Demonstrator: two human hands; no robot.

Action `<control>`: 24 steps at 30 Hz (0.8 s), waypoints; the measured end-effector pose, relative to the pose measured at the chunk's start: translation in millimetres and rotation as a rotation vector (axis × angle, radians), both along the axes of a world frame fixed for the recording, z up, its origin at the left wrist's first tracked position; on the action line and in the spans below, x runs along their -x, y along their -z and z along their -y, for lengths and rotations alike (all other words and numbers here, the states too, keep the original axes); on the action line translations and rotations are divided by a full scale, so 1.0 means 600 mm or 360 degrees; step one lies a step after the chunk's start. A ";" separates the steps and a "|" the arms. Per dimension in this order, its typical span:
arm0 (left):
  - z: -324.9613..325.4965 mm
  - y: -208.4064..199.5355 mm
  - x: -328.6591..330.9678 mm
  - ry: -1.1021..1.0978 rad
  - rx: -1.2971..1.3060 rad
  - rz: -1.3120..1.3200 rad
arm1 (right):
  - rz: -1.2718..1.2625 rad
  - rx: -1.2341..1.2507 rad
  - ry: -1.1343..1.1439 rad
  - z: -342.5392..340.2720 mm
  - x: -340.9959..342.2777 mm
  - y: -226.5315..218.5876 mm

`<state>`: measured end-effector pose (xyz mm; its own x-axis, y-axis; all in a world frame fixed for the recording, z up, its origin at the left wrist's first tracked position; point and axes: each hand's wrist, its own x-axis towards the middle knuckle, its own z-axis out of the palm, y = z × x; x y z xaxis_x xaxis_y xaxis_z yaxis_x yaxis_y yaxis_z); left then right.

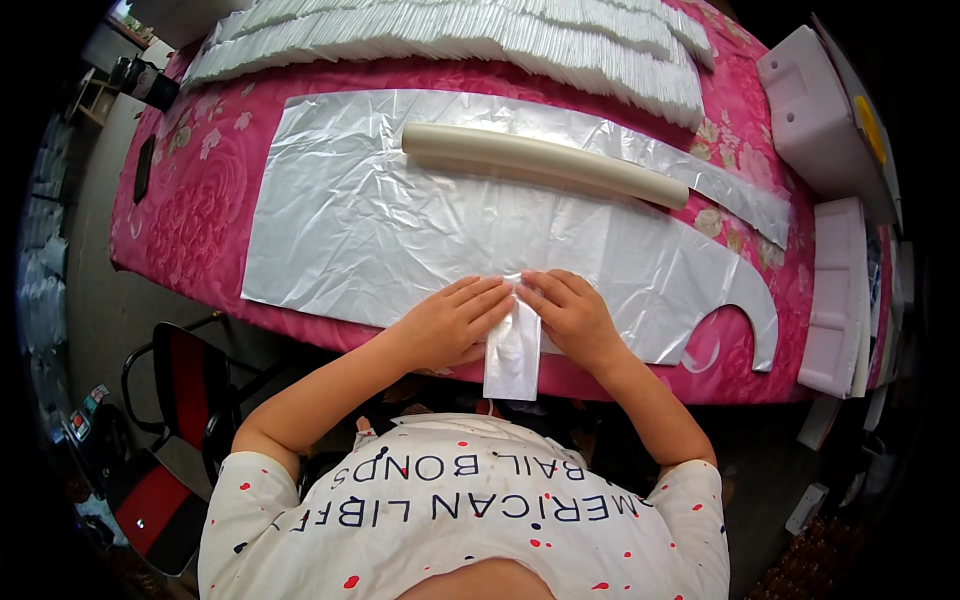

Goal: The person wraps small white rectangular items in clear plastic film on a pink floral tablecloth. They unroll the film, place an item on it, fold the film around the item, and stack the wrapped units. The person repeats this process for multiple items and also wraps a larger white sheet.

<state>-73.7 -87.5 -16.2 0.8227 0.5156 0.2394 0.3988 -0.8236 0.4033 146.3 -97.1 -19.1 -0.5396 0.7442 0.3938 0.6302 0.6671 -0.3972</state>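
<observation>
Both hands meet at the near edge of the table over a narrow folded strip of white plastic film (513, 360), which hangs down toward me. My left hand (458, 318) is closed on the strip's upper left side, fingers together. Opposite it, my right hand (570, 315) pinches the strip's upper right side, fingertips almost touching the left ones. Under and beyond the hands lies a large flat sheet of silvery-white plastic (340, 220), with a curved handle-like cutout at its right end. A beige tube (545, 163) rests across the sheet.
Long stacks of folded white plastic (450, 45) line the table's far side. A pink flowered cloth (190, 215) covers the table. White foam boxes (835, 300) stand at the right. A phone (145, 168) and a black cup-like object (150, 85) are far left; a red-black chair (190, 385) stands lower left.
</observation>
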 end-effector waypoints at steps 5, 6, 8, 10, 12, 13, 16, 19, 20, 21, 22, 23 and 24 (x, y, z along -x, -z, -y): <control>-0.009 0.012 -0.014 -0.0134 0.0058 0.0224 | -0.0013 0.0164 0.0091 -0.001 -0.006 -0.005; -0.011 0.009 -0.017 -0.0180 0.0152 0.0268 | -0.0035 0.0236 0.0136 -0.001 -0.006 -0.007; -0.017 0.003 -0.023 -0.0381 0.0514 0.0340 | -0.0260 0.0403 0.0226 -0.016 -0.006 -0.009; -0.028 -0.009 -0.031 -0.0686 0.1056 0.0390 | -0.0400 0.0766 0.0435 -0.033 -0.004 -0.014; -0.035 -0.019 -0.036 -0.0812 0.1209 0.0642 | -0.0447 0.1323 0.0753 -0.050 0.002 -0.027; -0.034 -0.014 -0.038 -0.0849 0.1018 0.0713 | -0.0488 0.1399 0.0748 -0.060 0.003 -0.032; -0.029 -0.004 -0.043 -0.0576 0.0375 0.0463 | -0.0402 0.1513 0.0797 -0.075 0.006 -0.042; -0.011 0.015 -0.059 -0.0429 0.0162 -0.0011 | -0.0449 0.1507 0.0811 -0.077 0.009 -0.040; -0.003 0.020 -0.063 -0.0433 0.0167 -0.0168 | -0.0400 0.1448 0.0847 -0.073 0.013 -0.041; 0.000 0.023 -0.063 -0.0427 0.0179 -0.0262 | -0.0352 0.1387 0.0886 -0.066 0.017 -0.044; 0.000 0.024 -0.064 -0.0444 0.0164 -0.0258 | -0.0304 0.1326 0.0924 -0.059 0.019 -0.045; 0.000 0.026 -0.064 -0.0462 0.0150 -0.0254 | -0.0236 0.0960 0.0896 -0.053 0.018 -0.040; 0.001 0.026 -0.064 -0.0481 0.0135 -0.0250 | -0.0168 0.0594 0.0859 -0.044 0.017 -0.030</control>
